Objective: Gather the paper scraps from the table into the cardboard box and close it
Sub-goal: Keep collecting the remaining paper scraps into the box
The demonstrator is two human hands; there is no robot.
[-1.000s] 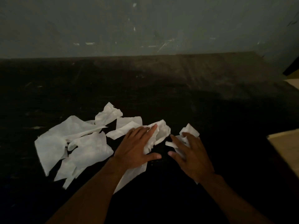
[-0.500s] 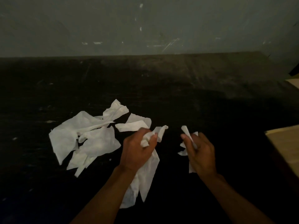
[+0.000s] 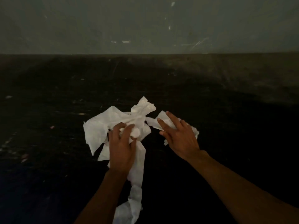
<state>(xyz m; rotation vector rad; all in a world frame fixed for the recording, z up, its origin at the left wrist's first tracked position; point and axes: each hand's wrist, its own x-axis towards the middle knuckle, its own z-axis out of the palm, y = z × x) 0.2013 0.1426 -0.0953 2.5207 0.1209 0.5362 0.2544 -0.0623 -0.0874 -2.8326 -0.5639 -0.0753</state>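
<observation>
White paper scraps [image 3: 103, 126] lie bunched in a crumpled pile at the middle of the dark table [image 3: 226, 110]. My left hand [image 3: 123, 147] is closed on a bundle of scraps at the pile's near edge, and a long strip [image 3: 137, 175] hangs from it toward me. My right hand [image 3: 179, 135] is just right of the pile, its fingers stretched over a flat scrap [image 3: 163, 118]. More paper [image 3: 195, 132] shows from under its palm. The cardboard box is out of view.
A grey scuffed wall [image 3: 145, 21] rises behind the table's far edge. Small specks of debris [image 3: 24, 156] dot the table at the left. The scene is dim.
Both hands went from flat on the scraps to gripping some, then carried them left to the larger pile. The pile is more bunched, and the box at the right has left the view.
</observation>
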